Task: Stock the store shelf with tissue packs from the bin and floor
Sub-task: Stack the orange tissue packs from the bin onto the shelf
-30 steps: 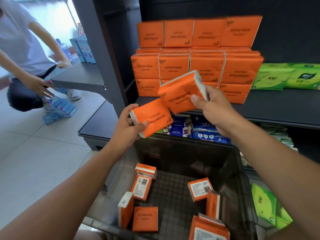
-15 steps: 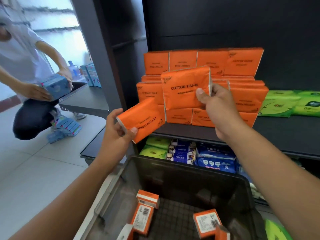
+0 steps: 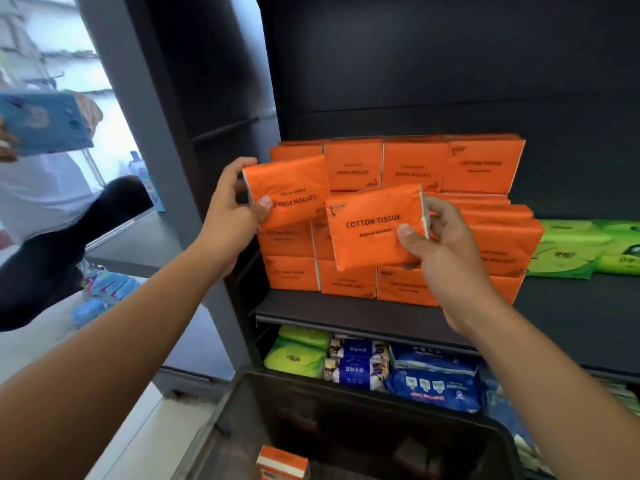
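1. A dark store shelf unit is filling most of the view, with its middle shelf point(image 3: 346, 315) running across the centre and a pale floor point(image 3: 34, 348) showing at the left.
2. A stack of orange tissue packs point(image 3: 412, 168) is sitting on that shelf in rows several layers high, close against the dark back panel.
3. The left hand point(image 3: 228, 216) is holding one orange pack point(image 3: 291, 192) in front of the stack's upper left corner. Its printing is facing out upside down.
4. The left fingers point(image 3: 264, 204) are clamped round the pack's left end, with the thumb pressing on the front face.
5. The right hand point(image 3: 446, 251) is holding a second orange pack point(image 3: 374, 230), slightly tilted, in front of the middle of the stack. "COTTON TISSUE" is reading upright.
6. The right fingers point(image 3: 407, 232) are pinching its right end, thumb in front and the others behind.
7. The two held packs are meeting at neighbouring corners; whether they are touching is unclear.
8. Green packs point(image 3: 585, 251) are lying on the same shelf, just right of the stack.
9. Blue packs point(image 3: 433, 386) and more green ones are lying on the shelf below.
10. A dark bin point(image 3: 346, 410) is standing in front of the unit, with one small orange pack point(image 3: 282, 464) showing inside at the bottom edge.
11. Another person, blurred, is crouching at far left, holding a blue box point(image 3: 41, 123).
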